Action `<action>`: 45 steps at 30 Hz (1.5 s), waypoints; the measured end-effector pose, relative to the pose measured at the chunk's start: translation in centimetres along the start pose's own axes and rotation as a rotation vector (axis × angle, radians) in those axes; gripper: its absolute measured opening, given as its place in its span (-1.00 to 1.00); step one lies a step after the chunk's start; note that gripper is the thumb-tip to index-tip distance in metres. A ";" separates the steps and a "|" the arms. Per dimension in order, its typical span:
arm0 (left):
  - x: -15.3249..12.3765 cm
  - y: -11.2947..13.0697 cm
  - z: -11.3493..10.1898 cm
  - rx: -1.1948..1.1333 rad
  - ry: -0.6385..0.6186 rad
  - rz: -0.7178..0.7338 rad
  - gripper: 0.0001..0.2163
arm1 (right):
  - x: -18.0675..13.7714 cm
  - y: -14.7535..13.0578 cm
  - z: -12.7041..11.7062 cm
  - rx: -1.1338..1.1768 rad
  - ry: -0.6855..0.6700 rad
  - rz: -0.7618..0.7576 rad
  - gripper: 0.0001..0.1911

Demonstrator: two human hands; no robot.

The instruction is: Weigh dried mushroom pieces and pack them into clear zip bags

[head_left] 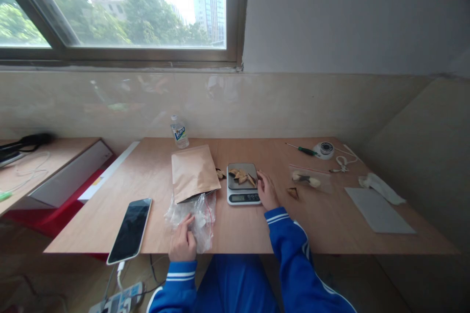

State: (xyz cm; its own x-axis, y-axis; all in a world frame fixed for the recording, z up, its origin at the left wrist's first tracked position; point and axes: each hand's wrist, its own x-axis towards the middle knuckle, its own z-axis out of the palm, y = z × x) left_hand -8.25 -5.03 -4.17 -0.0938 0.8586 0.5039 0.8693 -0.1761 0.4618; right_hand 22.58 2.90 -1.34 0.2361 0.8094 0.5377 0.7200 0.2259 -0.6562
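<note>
A white kitchen scale [244, 198] stands near the middle of the table, with several dried brown, curled pieces [242, 176] on its steel plate. My right hand [268, 191] is at the scale's right edge, fingers stretched toward the pieces; it seems to hold nothing, though its fingertips are partly hidden. Flat on a crumpled clear plastic bag [204, 220] lies my left hand [183, 242], its fingers loosely extended. A brown kraft paper pouch [194, 171] rests just beyond, overlapping the bag. Between pouch and scale sits another dried piece [221, 173]; one more brown piece [293, 192] lies right of my right hand.
Left is a phone [130, 231] with a cable at the front edge; a water bottle [179, 132] stands behind the pouch. On the right are a zip bag with pale contents [307, 179], a screwdriver [306, 150], a white round device [324, 150], a grey sheet [380, 210] and white tissue [384, 188].
</note>
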 end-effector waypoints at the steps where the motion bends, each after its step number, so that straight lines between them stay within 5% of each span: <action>1: 0.0 0.2 -0.1 0.006 0.004 0.000 -0.66 | 0.2 0.2 0.1 0.013 -0.001 0.004 -0.61; 6: 1.2 1.9 -1.9 0.210 0.074 -0.034 -0.74 | 2.0 1.7 0.1 0.021 0.022 0.079 -0.63; 13: 6.5 4.3 -4.3 0.172 -0.157 0.066 -0.76 | 4.5 2.7 -0.1 0.166 0.016 0.173 -0.69; 17: 7.6 4.1 -3.5 0.049 -0.388 0.196 -0.72 | 5.5 -0.1 0.0 0.217 -0.088 0.070 -0.73; 20: 6.3 3.2 -2.4 0.054 -0.491 0.147 -0.72 | 6.0 -2.7 0.2 0.184 -0.244 -0.048 -0.76; 24: 3.4 2.4 -1.1 0.064 -0.435 0.042 -0.70 | 6.5 -6.4 1.7 -0.064 -0.342 -0.151 -0.77; 30: 2.3 2.3 -0.7 0.049 -0.355 -0.007 -0.70 | 6.1 -10.6 7.1 -0.483 -0.619 -0.216 -0.76; 36: 2.6 2.2 -0.9 0.015 -0.391 -0.005 -0.72 | 5.7 -11.6 9.2 -0.493 -0.566 -0.166 -0.75; 41: 2.3 2.5 -0.9 0.020 -0.313 -0.001 -0.72 | 7.5 -11.0 7.1 -0.422 -0.496 -0.167 -0.84; 45: 2.3 2.6 -0.9 0.015 -0.320 0.011 -0.72 | 10.0 -7.5 4.8 -0.054 -0.327 -0.034 -0.77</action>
State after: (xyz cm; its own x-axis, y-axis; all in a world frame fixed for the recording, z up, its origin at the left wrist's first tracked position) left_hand -6.63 -3.93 -1.12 0.0712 0.9649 0.2526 0.8767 -0.1813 0.4455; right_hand 16.38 11.91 6.42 -0.0043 0.9350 0.3546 0.7592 0.2338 -0.6074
